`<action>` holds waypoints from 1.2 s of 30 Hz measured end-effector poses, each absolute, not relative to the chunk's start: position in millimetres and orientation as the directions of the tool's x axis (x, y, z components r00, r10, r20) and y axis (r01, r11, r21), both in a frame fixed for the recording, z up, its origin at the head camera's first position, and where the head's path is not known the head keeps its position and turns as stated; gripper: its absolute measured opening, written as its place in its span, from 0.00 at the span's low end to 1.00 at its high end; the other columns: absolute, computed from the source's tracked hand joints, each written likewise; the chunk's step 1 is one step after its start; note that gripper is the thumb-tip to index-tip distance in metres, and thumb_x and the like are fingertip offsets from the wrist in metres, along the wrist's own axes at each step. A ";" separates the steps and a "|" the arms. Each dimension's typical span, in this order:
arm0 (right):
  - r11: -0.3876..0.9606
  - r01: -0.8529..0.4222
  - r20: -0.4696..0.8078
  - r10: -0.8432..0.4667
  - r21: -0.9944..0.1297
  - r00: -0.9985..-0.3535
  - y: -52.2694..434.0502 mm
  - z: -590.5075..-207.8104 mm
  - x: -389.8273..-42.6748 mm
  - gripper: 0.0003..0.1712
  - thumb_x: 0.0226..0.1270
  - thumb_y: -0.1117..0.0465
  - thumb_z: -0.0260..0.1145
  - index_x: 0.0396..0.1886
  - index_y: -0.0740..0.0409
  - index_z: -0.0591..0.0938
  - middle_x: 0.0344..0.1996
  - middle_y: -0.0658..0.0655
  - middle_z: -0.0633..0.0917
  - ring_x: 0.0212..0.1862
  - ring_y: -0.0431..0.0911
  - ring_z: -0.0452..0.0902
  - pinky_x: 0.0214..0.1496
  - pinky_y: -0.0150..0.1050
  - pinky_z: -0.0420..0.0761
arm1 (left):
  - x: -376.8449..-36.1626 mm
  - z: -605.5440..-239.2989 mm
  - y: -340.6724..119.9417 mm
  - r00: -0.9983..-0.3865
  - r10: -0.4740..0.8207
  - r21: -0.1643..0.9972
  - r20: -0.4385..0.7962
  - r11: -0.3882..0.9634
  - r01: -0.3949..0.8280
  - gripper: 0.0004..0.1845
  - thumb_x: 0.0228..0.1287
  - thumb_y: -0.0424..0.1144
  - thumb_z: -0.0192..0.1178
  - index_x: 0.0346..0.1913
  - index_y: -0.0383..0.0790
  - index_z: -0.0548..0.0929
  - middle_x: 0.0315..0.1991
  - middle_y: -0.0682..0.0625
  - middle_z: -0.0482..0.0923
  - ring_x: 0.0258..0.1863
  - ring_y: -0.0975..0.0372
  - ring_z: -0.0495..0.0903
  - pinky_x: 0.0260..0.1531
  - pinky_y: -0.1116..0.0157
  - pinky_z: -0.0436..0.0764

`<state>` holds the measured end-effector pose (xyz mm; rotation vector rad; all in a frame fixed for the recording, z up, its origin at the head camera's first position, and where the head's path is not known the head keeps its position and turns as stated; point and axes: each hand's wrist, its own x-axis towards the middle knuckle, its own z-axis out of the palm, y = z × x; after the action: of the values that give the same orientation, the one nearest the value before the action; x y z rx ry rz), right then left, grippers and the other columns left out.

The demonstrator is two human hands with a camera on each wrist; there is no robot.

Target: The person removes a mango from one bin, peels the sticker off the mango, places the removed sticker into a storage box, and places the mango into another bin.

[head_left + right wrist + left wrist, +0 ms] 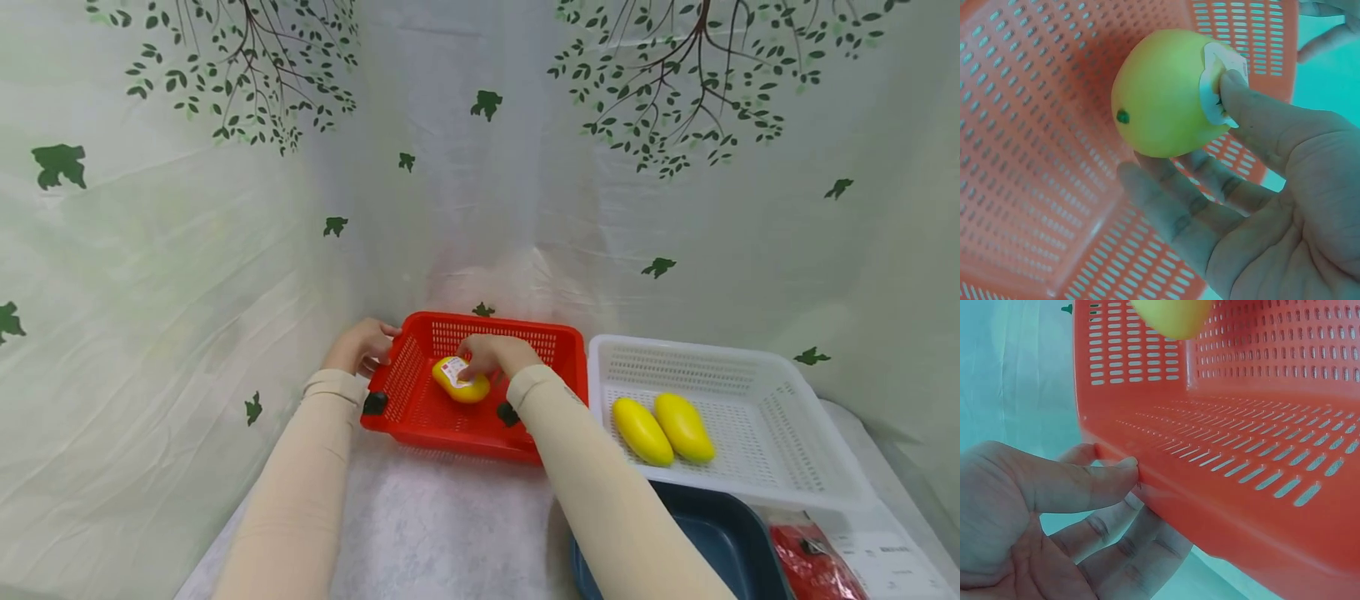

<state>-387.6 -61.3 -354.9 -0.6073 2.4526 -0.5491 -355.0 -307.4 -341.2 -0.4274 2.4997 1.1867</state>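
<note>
Partly curled, the right hand (pixel 501 353) holds a (labelled) mango (pixel 1159 97).

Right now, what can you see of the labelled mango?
The labelled mango is a smooth-looking yellow oval, with a small dark green spot at one end and a white label with red print on its surface. No cuts show. It lies slanted in the head view, within the outline of the red basket. The right hand holds it, thumb on the label. Whether it touches the basket floor, I can't tell.
</note>
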 end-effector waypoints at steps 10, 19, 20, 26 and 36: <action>0.727 -0.315 -0.354 -0.606 -0.610 -0.713 -44.6 -338.9 -374.7 0.33 0.78 0.56 0.70 0.78 0.52 0.72 0.68 0.60 0.75 0.59 0.52 0.79 0.58 0.48 0.91 | -348.2 -340.4 -310.2 -0.926 -0.090 0.672 -0.366 0.663 -0.330 0.35 0.70 0.22 0.53 0.81 0.34 0.67 0.67 0.31 0.78 0.40 0.51 0.85 0.46 0.53 0.92; 0.700 -0.366 -0.316 -0.642 -0.614 -0.698 -23.8 -329.1 -363.7 0.34 0.77 0.55 0.72 0.78 0.50 0.72 0.65 0.61 0.79 0.61 0.54 0.78 0.53 0.44 0.92 | -335.5 -348.2 -318.5 -0.963 -0.082 0.701 -0.257 0.671 -0.244 0.29 0.71 0.24 0.56 0.75 0.27 0.73 0.54 0.32 0.84 0.40 0.54 0.88 0.46 0.53 0.93; 0.695 -0.371 -0.310 -0.647 -0.616 -0.696 -21.5 -327.8 -361.9 0.34 0.77 0.55 0.71 0.78 0.50 0.72 0.65 0.62 0.80 0.61 0.54 0.78 0.53 0.44 0.92 | -333.9 -349.2 -319.5 -0.965 -0.081 0.702 -0.250 0.671 -0.238 0.29 0.71 0.24 0.56 0.74 0.27 0.73 0.53 0.32 0.84 0.40 0.54 0.88 0.46 0.53 0.93; 0.662 -0.434 -0.259 -0.686 -0.611 -0.680 -9.0 -321.2 -350.6 0.34 0.76 0.55 0.72 0.78 0.49 0.72 0.61 0.62 0.83 0.55 0.52 0.82 0.53 0.45 0.92 | -326.8 -357.4 -324.9 -0.972 -0.071 0.706 -0.224 0.676 -0.212 0.27 0.69 0.24 0.61 0.71 0.26 0.76 0.57 0.31 0.82 0.43 0.50 0.88 0.47 0.53 0.93; 0.648 -0.533 -0.194 -0.715 -0.544 -0.672 8.0 -305.8 -321.0 0.32 0.72 0.52 0.76 0.72 0.46 0.76 0.60 0.57 0.83 0.56 0.49 0.80 0.51 0.40 0.90 | -294.3 -352.3 -320.3 -0.998 0.036 0.588 -0.053 0.809 -0.003 0.24 0.70 0.30 0.61 0.68 0.28 0.79 0.58 0.28 0.83 0.52 0.41 0.85 0.49 0.51 0.90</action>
<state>-321.0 8.0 -305.8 -0.9847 2.4749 -0.6367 -294.3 -320.3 -352.3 0.0267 2.9289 0.9523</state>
